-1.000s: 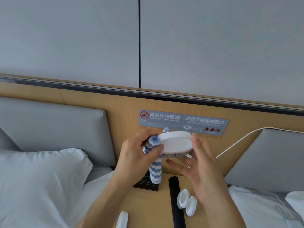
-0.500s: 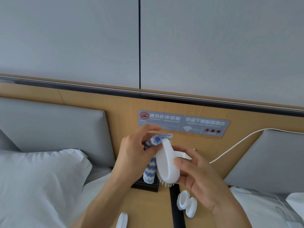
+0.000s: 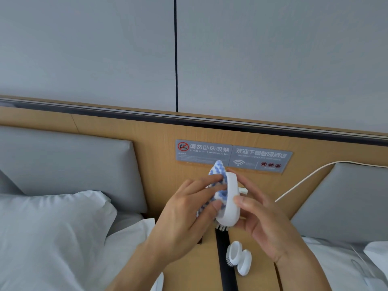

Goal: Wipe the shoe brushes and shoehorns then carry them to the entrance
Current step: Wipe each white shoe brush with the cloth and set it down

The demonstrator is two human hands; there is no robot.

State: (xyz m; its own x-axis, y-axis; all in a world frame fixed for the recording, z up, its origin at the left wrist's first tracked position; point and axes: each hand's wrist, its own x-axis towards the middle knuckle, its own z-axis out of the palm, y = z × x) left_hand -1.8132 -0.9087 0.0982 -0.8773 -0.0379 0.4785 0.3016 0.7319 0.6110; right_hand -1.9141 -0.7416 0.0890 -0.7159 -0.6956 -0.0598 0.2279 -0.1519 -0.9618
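Observation:
My right hand (image 3: 264, 219) grips a white oval shoe brush (image 3: 230, 198), held on edge with its bristles pointing down and to the right. My left hand (image 3: 189, 215) pinches a blue-and-white zigzag cloth (image 3: 218, 185) and presses it against the brush's smooth back. Two smaller white brushes (image 3: 239, 256) lie on the wooden bedside table (image 3: 193, 267) below my hands. A white object (image 3: 160, 283), perhaps a shoehorn, peeks out at the bottom edge, mostly hidden by my left forearm.
A wooden headboard carries a grey no-smoking and Wi-Fi sign (image 3: 233, 156). Grey cushions and white pillows (image 3: 52, 227) flank the table on both sides. A white cable (image 3: 304, 177) runs along the right. A black strip (image 3: 224, 267) splits the tabletop.
The brush turned from lying flat to standing on edge and sank slightly. My left hand slid the cloth along its back, with the cloth's tip now sticking up above the brush.

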